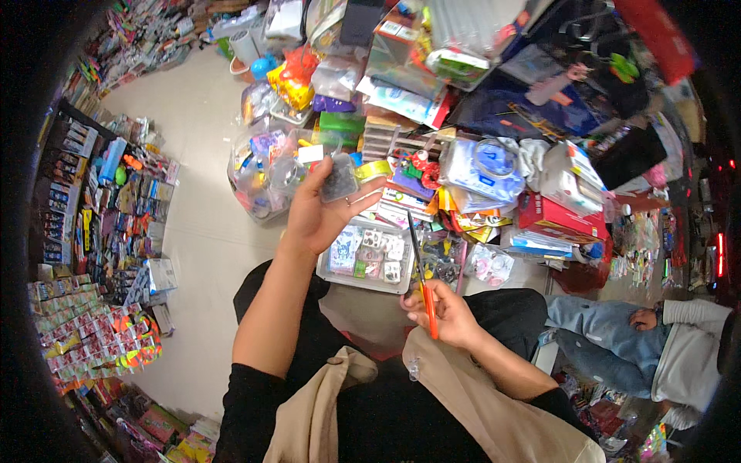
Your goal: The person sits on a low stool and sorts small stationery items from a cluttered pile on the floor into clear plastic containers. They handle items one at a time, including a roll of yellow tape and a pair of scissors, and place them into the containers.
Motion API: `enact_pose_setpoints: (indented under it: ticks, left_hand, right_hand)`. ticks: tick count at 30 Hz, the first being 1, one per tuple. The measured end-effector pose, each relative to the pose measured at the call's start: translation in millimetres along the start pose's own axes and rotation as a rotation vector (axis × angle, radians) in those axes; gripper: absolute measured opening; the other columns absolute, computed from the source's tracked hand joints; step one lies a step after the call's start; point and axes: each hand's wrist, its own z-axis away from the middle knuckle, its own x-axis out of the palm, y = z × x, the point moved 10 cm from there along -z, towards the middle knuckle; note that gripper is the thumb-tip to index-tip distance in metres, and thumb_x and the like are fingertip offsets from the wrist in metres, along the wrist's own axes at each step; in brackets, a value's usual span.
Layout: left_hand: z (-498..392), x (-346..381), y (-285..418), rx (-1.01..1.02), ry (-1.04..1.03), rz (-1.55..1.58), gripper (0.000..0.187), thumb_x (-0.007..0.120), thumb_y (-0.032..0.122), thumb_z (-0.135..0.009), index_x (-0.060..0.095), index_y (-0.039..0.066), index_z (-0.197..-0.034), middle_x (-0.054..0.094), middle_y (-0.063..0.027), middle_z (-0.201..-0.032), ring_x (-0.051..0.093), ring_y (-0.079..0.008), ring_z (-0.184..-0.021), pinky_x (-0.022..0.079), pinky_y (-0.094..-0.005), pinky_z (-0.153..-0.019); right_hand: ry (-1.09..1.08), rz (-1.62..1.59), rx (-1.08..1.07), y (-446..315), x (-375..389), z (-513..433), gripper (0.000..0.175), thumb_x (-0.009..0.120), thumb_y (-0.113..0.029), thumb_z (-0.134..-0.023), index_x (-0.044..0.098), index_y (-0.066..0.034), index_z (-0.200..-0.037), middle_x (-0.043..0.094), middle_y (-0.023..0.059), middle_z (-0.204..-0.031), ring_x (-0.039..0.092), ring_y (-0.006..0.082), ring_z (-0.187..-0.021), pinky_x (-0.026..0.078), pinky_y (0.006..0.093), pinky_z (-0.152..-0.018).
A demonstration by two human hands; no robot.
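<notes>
My left hand (pixel 324 214) is raised at the centre, holding a small clear plastic box with dark contents (pixel 339 177) between thumb and fingers. Just beyond its fingers is a roll of yellow tape (pixel 372 169). My right hand (pixel 443 312) grips a pair of scissors with orange handles (pixel 429 309), its dark blades pointing up and away from me; whether the blades are parted is hard to tell. Between the hands, low in front of me, sits a white plastic tray (pixel 365 282) with small printed packets in it.
A clear bin of mixed items (pixel 260 197) stands left of the pile. Beyond lie bagged goods (pixel 483 168) and a red box (pixel 558 220). Shelves of small goods (pixel 87 220) line the left. Another person in a white top (pixel 689 347) sits at right.
</notes>
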Motion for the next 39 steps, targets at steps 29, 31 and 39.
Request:
enact_pose_setpoints:
  ticks: [29,31,39]
  left_hand:
    - [70.6,91.6,-110.1,-0.020,-0.197,-0.096,0.043,0.041,0.038,-0.100,0.053,0.000,-0.117,0.054,-0.0249,-0.128,0.047,-0.0482,-0.123,0.038,-0.0559,-0.106]
    - [70.8,91.3,-112.6,-0.008,-0.195,-0.123,0.043,0.043,0.038,-0.100,0.053,0.000,-0.116,0.056,-0.0238,-0.125,0.047,-0.0480,-0.123,0.039,-0.0554,-0.105]
    - [67.5,91.6,-112.7,-0.044,-0.224,-0.071,0.037,0.045,0.035,-0.100,0.052,0.002,-0.117,0.054,-0.0231,-0.127,0.050,-0.0444,-0.121,0.040,-0.0521,-0.105]
  right_hand:
    - [0.028,-0.099,0.007,-87.5,7.0,83.4,0.035,0.060,-0.037,-0.093,0.058,-0.0024,-0.100,0.053,0.0007,-0.063,0.052,0.0073,-0.048,0.042,0.0224,-0.044]
    - [0.082,-0.064,0.018,-87.2,6.0,82.6,0.034,0.062,-0.037,-0.092,0.059,-0.0033,-0.091,0.052,0.0000,-0.060,0.051,0.0069,-0.045,0.041,0.0220,-0.042]
    - [0.117,-0.027,0.142,-72.0,-7.8,87.2,0.034,0.062,-0.036,-0.092,0.057,-0.0043,-0.082,0.050,-0.0012,-0.058,0.048,0.0066,-0.042,0.038,0.0221,-0.040]
